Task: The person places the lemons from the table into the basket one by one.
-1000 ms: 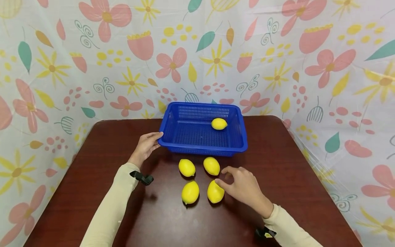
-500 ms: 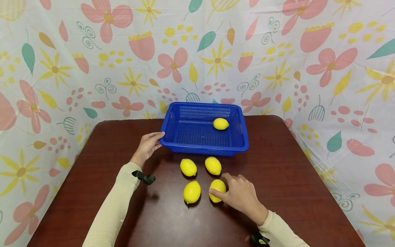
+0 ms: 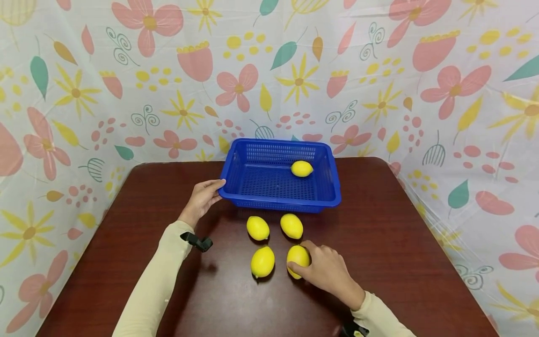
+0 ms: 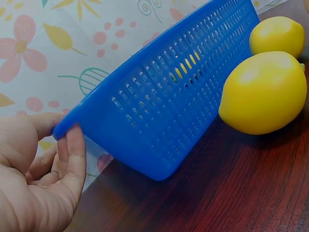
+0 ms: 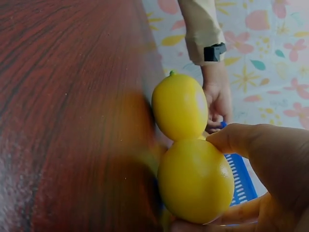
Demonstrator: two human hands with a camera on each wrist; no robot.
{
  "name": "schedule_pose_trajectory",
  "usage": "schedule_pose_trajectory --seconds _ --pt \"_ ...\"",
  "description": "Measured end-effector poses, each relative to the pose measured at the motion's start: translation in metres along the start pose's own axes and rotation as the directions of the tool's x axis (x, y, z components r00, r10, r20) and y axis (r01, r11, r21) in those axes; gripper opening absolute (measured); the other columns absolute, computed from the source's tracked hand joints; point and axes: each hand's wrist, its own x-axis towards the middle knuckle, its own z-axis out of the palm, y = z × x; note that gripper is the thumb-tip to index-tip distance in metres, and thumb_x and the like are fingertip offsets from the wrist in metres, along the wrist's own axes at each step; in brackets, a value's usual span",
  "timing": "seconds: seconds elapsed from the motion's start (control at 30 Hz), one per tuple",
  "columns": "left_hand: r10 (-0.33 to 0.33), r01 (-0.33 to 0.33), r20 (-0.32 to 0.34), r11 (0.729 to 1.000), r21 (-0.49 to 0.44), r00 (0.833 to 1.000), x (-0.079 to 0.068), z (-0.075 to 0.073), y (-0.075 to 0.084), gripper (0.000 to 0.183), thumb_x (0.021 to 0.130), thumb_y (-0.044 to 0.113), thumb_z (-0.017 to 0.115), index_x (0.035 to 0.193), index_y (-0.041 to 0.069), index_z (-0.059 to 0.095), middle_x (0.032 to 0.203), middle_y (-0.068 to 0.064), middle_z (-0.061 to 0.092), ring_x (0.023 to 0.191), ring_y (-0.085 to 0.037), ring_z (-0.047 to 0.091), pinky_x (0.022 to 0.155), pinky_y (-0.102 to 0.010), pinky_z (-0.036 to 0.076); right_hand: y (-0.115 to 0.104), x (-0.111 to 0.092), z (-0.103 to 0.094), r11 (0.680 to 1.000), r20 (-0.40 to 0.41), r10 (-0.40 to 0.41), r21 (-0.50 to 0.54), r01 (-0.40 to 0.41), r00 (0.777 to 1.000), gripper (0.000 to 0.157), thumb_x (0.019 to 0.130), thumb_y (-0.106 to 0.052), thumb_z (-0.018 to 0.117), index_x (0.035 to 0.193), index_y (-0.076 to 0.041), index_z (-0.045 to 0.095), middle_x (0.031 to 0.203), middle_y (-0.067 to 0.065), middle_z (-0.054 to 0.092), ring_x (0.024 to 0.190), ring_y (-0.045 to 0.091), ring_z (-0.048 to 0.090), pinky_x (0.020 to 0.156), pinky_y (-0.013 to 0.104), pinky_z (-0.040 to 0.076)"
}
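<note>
My left hand (image 3: pixel 203 200) pinches the left front corner of a blue plastic basket (image 3: pixel 284 202); in the left wrist view the thumb lies over the rim (image 4: pixel 72 116) and fingers curl beneath. One lemon (image 3: pixel 302 169) lies inside, toward the back right. In front of the basket, lemons sit on the table in two rows. My right hand (image 3: pixel 328 271) grips the near right lemon (image 3: pixel 297 261), thumb on one side and fingers on the other, as the right wrist view also shows. Left of it is another lemon (image 3: pixel 263 262); behind are two more, a left lemon (image 3: pixel 258 228) and a right lemon (image 3: pixel 292 226).
The dark brown wooden table (image 3: pixel 400 243) has a glossy top. A white curtain (image 3: pixel 269 70) with printed flowers hangs around its back and sides, close behind the basket. Both sleeves are cream, with a black camera mount (image 3: pixel 196 241) at the left wrist.
My right hand has moved slightly left and down, and its thumb and fingers have closed around the near right lemon. My left hand keeps its hold on the basket rim.
</note>
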Motion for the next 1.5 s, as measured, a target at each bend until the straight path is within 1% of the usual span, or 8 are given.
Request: schedule_pose_trajectory --seconds 0.43,0.6,0.83,1.0,1.17,1.33,1.4,1.5 --pt "-0.008 0.008 0.012 1.0 0.008 1.0 0.001 0.001 0.0 0.046 0.1 0.024 0.07 0.134 -0.005 0.058 0.089 0.005 0.07 0.08 -0.006 0.068 0.078 -0.021 0.056 0.002 -0.003 -0.012 0.997 0.007 -0.03 0.078 0.029 1.0 0.058 0.079 -0.058 0.082 0.119 -0.017 0.07 0.082 -0.005 0.067 0.066 0.008 0.056 0.056 0.031 0.045" --pt "-0.008 0.008 0.01 1.0 0.008 1.0 0.0 0.001 0.0 0.044 0.1 0.023 0.07 0.133 -0.004 0.059 0.089 0.005 0.07 0.08 -0.006 0.068 0.077 -0.021 0.056 0.001 0.003 -0.036 0.987 -0.011 -0.096 0.128 0.097 0.995 0.056 0.082 -0.053 0.081 0.121 -0.015 0.07 0.082 -0.008 0.066 0.064 0.006 0.053 0.055 0.026 0.044" --pt "0.006 -0.006 0.013 1.0 0.008 1.0 0.0 0.001 0.0 0.037 0.099 0.021 0.07 0.127 -0.002 0.062 0.089 0.005 0.07 0.079 -0.006 0.067 0.076 -0.021 0.057 -0.003 0.025 -0.08 0.977 0.006 -0.198 0.086 0.197 0.98 0.058 0.085 -0.056 0.078 0.123 -0.014 0.068 0.081 -0.007 0.065 0.062 0.007 0.051 0.057 0.026 0.044" --pt "-0.005 0.005 0.011 1.0 0.007 1.0 0.0 0.001 0.0 0.039 0.099 0.023 0.07 0.129 -0.001 0.061 0.089 0.005 0.069 0.079 -0.006 0.067 0.077 -0.021 0.056 -0.01 0.057 -0.118 0.97 0.048 -0.239 0.052 0.237 0.97 0.06 0.086 -0.056 0.077 0.125 -0.012 0.067 0.074 -0.006 0.063 0.06 0.01 0.054 0.056 0.029 0.047" --pt "-0.01 0.01 0.007 1.0 0.007 1.0 0.001 0.0 0.0 0.041 0.099 0.023 0.07 0.13 -0.002 0.06 0.088 0.006 0.069 0.079 -0.006 0.067 0.077 -0.02 0.056 -0.013 0.1 -0.148 0.97 0.103 -0.24 -0.023 0.243 0.965 0.064 0.087 -0.057 0.076 0.13 -0.011 0.066 0.071 -0.003 0.061 0.058 0.014 0.054 0.057 0.03 0.044" --pt "-0.006 0.006 -0.006 1.0 -0.005 1.0 0.0 -0.001 -0.001 0.036 0.099 0.022 0.071 0.126 0.0 0.061 0.087 0.006 0.069 0.078 -0.006 0.067 0.076 -0.021 0.056 -0.015 0.15 -0.16 0.97 0.2 -0.201 -0.094 0.223 0.959 0.073 0.09 -0.059 0.07 0.14 -0.007 0.06 0.062 0.0 0.052 0.05 0.017 0.045 0.053 0.031 0.036" --pt "-0.006 0.006 -0.004 1.0 0.0 1.0 0.0 -0.002 -0.001 0.036 0.099 0.022 0.071 0.126 0.001 0.062 0.088 0.006 0.069 0.078 -0.006 0.067 0.076 -0.021 0.056 -0.015 0.168 -0.161 0.967 0.229 -0.209 -0.098 0.236 0.951 0.071 0.09 -0.058 0.07 0.139 -0.008 0.061 0.065 0.001 0.057 0.052 0.017 0.049 0.054 0.031 0.039" --pt "-0.007 0.007 -0.004 1.0 0.007 1.0 -0.001 -0.002 -0.001 0.037 0.099 0.023 0.071 0.128 0.001 0.062 0.088 0.006 0.069 0.079 -0.006 0.066 0.077 -0.021 0.056 -0.014 0.194 -0.159 0.959 0.265 -0.239 -0.086 0.269 0.934 0.067 0.09 -0.054 0.071 0.139 -0.009 0.062 0.082 0.003 0.07 0.064 0.019 0.059 0.064 0.035 0.048"
